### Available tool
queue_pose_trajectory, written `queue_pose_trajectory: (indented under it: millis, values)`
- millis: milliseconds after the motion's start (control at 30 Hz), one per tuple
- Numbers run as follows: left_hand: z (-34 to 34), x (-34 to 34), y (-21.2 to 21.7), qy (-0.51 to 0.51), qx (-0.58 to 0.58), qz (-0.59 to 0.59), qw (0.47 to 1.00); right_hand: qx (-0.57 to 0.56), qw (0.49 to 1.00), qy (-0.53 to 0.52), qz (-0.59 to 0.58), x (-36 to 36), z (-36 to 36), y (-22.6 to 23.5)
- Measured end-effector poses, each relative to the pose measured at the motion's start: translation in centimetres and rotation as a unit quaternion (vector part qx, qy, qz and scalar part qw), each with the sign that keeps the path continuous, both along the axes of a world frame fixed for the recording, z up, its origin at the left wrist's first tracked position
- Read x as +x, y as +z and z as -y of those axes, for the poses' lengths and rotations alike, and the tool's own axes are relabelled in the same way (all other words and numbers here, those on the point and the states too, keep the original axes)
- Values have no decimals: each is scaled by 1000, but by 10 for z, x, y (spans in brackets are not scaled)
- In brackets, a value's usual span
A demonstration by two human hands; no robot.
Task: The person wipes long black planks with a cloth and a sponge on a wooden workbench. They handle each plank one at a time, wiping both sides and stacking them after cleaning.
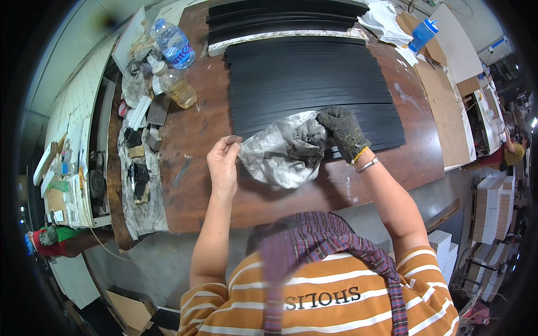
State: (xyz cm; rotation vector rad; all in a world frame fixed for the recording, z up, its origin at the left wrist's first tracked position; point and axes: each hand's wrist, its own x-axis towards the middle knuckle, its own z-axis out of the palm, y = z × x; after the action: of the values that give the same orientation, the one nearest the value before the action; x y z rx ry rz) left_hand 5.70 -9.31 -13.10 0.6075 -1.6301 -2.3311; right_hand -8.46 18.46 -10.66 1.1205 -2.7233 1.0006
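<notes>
A crumpled white rag [283,151], smudged grey and black, hangs between my hands over the near side of the table. My left hand [223,162] is bare and pinches the rag's left edge between thumb and fingertips. On my right hand [344,131] is a dark knitted glove with a yellow cuff, its fingers closed on the rag's upper right part. Under and beyond the rag lie many long black strips [308,78], side by side in a flat layer. The right thumb is partly hidden.
More black strips [286,17] are stacked at the table's far edge. A large clear bottle [175,45] and a bottle of yellowish liquid [178,89] stand left, above a stained cloth [147,210]. A blue bottle [423,35] and white bag [385,23] are far right. Other people are at both sides.
</notes>
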Motion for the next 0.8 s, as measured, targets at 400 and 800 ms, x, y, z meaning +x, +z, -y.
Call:
queue_pose_trajectory:
  millis: [400,800]
  values:
    - [-7,34,-5,-41,174,-48,983,-301,875,28,379,80,112,27]
    - [15,7,11,-283,-429,-226,827,27,994,35,96,80,97,-9]
